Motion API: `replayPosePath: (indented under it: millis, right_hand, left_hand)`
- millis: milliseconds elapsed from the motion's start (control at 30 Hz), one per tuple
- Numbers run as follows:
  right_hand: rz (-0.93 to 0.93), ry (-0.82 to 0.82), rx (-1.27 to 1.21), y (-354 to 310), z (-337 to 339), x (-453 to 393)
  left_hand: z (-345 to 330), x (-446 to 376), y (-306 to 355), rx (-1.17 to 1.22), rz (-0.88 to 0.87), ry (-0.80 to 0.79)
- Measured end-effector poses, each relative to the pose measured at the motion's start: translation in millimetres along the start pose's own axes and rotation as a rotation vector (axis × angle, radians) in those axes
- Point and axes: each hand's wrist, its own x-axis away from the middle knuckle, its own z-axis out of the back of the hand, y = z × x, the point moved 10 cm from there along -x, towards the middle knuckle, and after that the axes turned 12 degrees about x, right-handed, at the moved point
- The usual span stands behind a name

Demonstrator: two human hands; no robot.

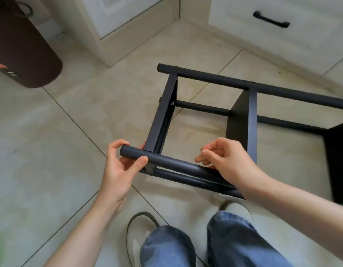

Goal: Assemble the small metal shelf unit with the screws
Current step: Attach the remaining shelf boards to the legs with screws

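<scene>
Shelf unit (205, 120) tube — left hand (118, 166) fingers (139, 162) wrapped

Open gap between shelf panels (242, 120)

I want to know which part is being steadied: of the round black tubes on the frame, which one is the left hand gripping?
The nearest tube, at its capped left end. The left hand wraps it; the other tubes go ungripped.
</scene>
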Motion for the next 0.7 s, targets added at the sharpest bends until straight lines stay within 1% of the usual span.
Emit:
replayPosePath:
  millis: [67,233,333,467,600,700]
  right_hand:
    - [-0.024,0.000,-0.026,4,-1,-6]
    - [-0.093,-0.067,-0.130,12,-14,-16]
    - [-0.114,-0.062,-0.140,12,-18,-26]
    - [-0.136,-0.101,-0.154,6,-37,-41]
    - [-0.157,-0.188,-0.236,-1,-59,-53]
    - [-0.192,-0.281,-0.355,0,-73,-60]
  left_hand:
    - [3,-2,-5,0.009,0.009,-0.004]
    - [9,-1,-17,0.028,0.034,0.003]
    - [10,-2,-18,0.022,0.044,-0.004]
    - [9,-4,-18,0.019,0.061,0.004]
    - [13,-3,-19,0.029,0.078,0.036]
    - [15,0,-22,0.067,0.102,0.063]
